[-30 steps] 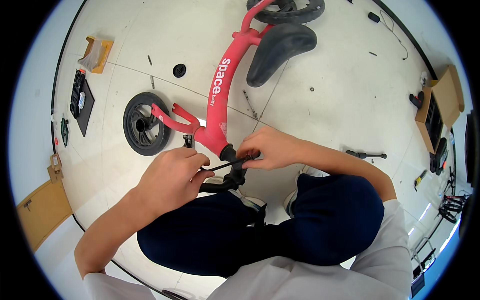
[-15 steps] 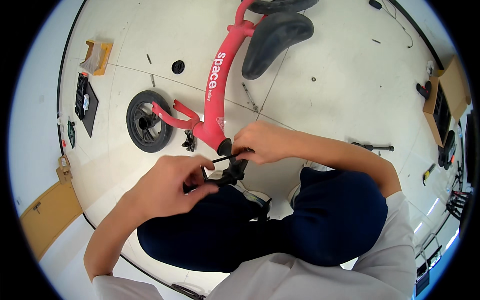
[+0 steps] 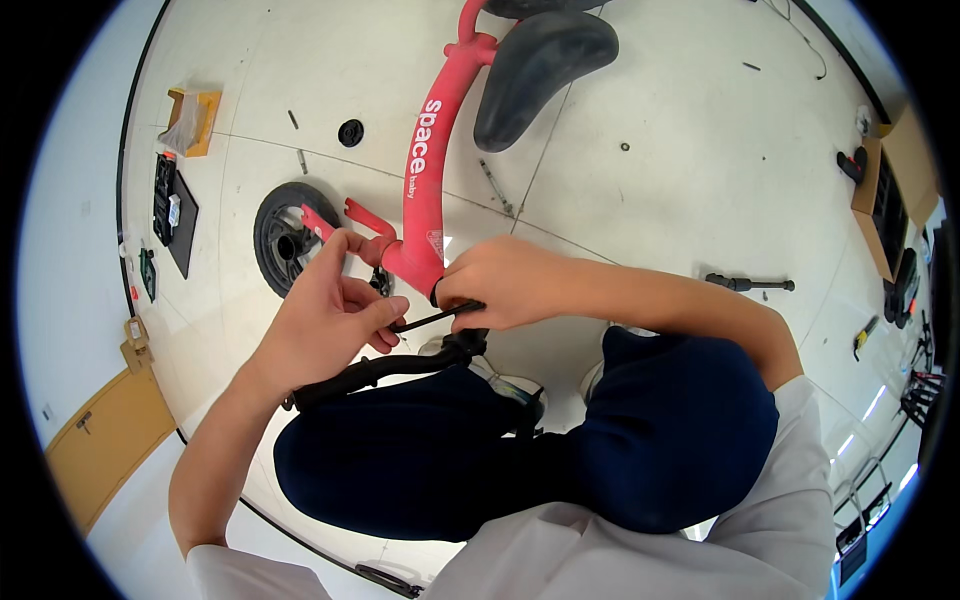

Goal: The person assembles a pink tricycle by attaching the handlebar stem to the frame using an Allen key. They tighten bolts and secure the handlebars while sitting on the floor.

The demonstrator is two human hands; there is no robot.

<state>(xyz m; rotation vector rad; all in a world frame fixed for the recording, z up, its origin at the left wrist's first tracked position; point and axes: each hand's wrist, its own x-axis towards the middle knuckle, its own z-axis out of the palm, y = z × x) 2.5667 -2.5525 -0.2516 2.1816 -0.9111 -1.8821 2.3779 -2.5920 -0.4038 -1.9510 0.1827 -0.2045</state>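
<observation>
A red balance bike frame (image 3: 425, 165) with a black saddle (image 3: 540, 75) lies before me. Its black handlebar (image 3: 385, 370) crosses above my left thigh, near the frame's lower end. At that joint my right hand (image 3: 510, 285) is closed on one end of a thin black hex key (image 3: 428, 320). The fingers of my left hand (image 3: 335, 310) pinch the key's other end, just above the handlebar. My right fingers hide where the key meets the bike, so I cannot tell if it sits in a bolt.
A loose black wheel (image 3: 268, 240) lies beside the red fork (image 3: 370, 217). A black round part (image 3: 350, 132) and a metal rod (image 3: 495, 188) are on the floor. At right are a black post-like part (image 3: 750, 284) and an open cardboard box (image 3: 885, 210).
My left hand has risen up and left off the handlebar, baring more of it, and its fingers stay at the hex key's end. My right hand has shifted slightly left.
</observation>
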